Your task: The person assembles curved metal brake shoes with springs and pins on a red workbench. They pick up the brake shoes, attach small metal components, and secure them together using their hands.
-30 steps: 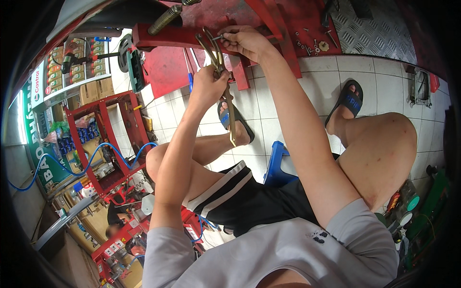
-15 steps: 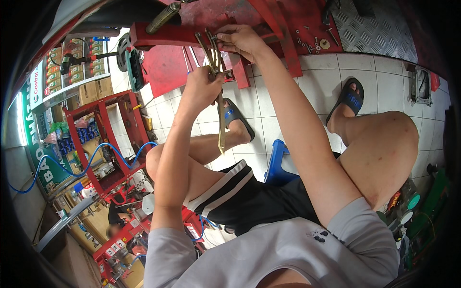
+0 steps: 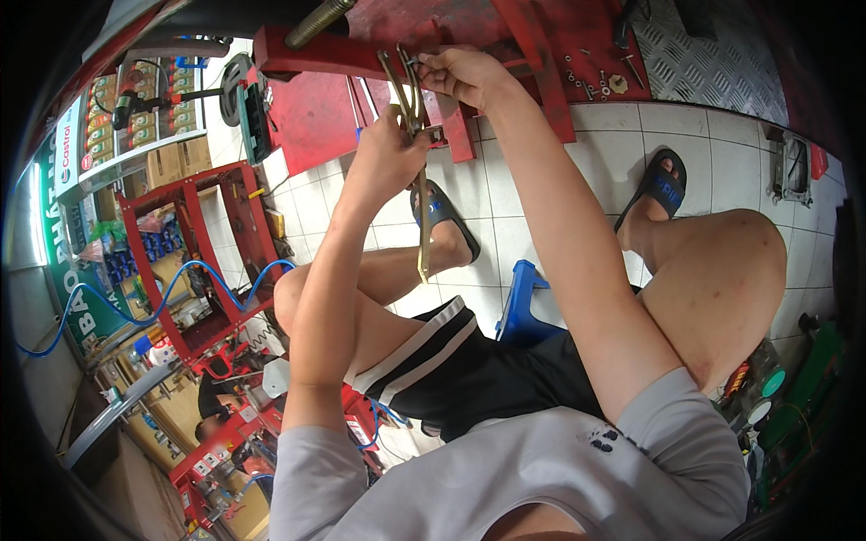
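Observation:
My left hand (image 3: 388, 151) is wrapped around a long, brass-coloured forked metal part (image 3: 424, 221). Its prongs rise above my fist toward the red frame beam, and its narrow tail hangs down over the tiled floor. Close by the upper end of the prongs, my right hand (image 3: 465, 76) has its fingers bent in a pinch; whatever sits at their tips is too small to make out. Just left of the prongs, two thin tool shafts (image 3: 353, 101) show, partly hidden behind my left hand.
A red beam (image 3: 334, 61) with a coil spring (image 3: 318, 22) crosses above my hands. Loose bolts and nuts (image 3: 593, 88) lie on the red platform (image 3: 307, 113). A blue stool (image 3: 520, 302) is beneath me. A red rack (image 3: 185, 261) and a blue air hose (image 3: 135, 316) are at left.
Both hands and the brass-coloured part have shifted slightly right and up in the picture. The left hand keeps its hold, and the right hand stays by the prongs.

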`<action>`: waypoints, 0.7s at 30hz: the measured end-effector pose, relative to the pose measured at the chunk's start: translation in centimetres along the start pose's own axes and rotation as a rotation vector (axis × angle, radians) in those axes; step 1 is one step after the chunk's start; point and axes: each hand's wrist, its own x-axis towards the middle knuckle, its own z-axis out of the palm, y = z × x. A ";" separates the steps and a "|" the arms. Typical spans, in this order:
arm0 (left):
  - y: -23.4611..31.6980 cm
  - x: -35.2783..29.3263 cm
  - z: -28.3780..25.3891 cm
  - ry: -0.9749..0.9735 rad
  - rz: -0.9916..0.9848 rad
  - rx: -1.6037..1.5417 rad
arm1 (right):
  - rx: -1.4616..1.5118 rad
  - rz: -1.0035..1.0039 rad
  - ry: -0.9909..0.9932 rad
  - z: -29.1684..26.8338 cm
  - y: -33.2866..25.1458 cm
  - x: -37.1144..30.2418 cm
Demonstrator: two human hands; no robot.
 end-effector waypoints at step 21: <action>-2.1 2.1 -0.1 -0.038 0.099 -0.468 | -0.143 -0.147 -0.054 0.0 0.9 -0.4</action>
